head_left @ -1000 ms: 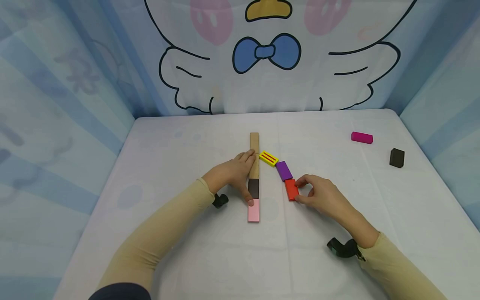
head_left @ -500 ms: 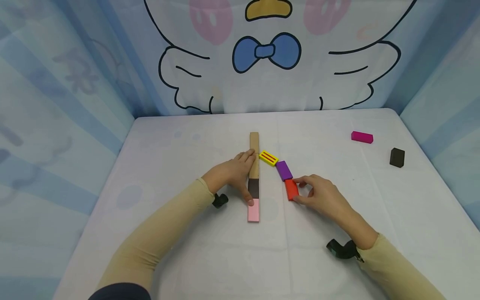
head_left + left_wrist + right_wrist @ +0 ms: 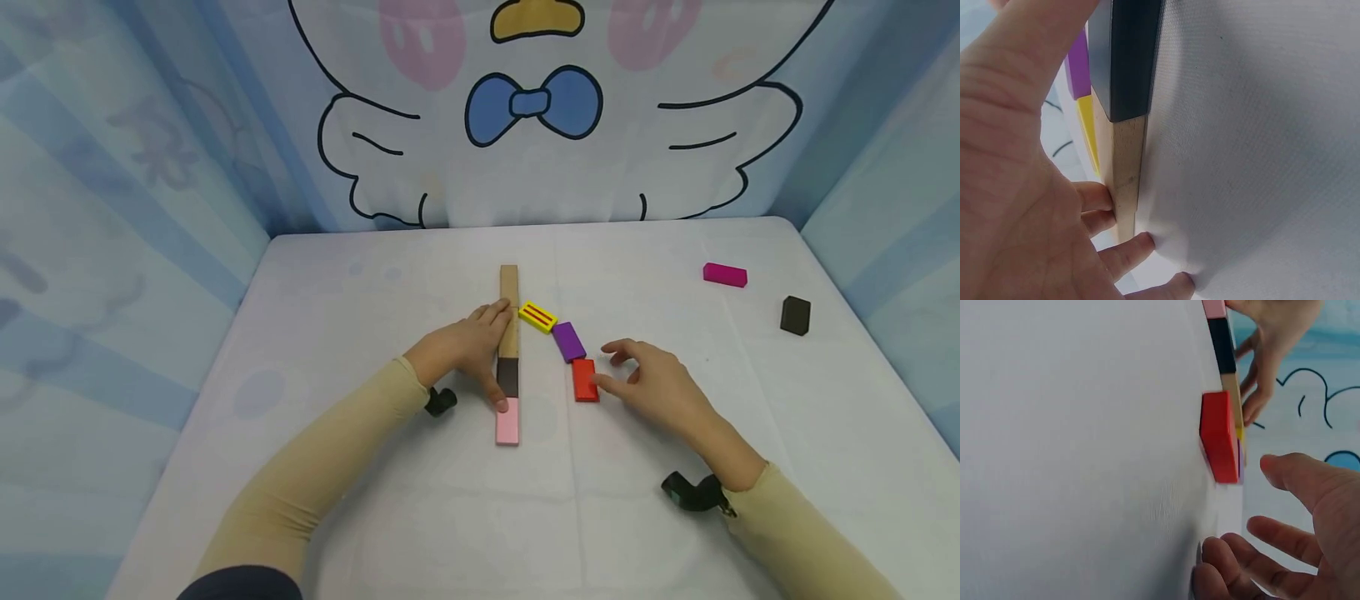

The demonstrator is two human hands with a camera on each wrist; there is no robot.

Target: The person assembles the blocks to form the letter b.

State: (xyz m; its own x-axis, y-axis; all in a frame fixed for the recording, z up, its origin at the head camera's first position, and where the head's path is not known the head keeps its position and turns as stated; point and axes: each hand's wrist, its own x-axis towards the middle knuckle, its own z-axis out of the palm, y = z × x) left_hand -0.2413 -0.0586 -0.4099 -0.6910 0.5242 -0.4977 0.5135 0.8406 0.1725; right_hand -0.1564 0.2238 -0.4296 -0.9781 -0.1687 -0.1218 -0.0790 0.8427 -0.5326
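In the head view, mid-frame, the left hand rests spread along the block row; right of centre, the right hand, loosely parted, is beside the red block. Left wrist: the dark block, top centre. Right wrist: the right hand, lower right, lies apart from the red block.

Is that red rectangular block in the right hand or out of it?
Out of it: the right wrist view shows a gap between the red rectangular block and the right hand.
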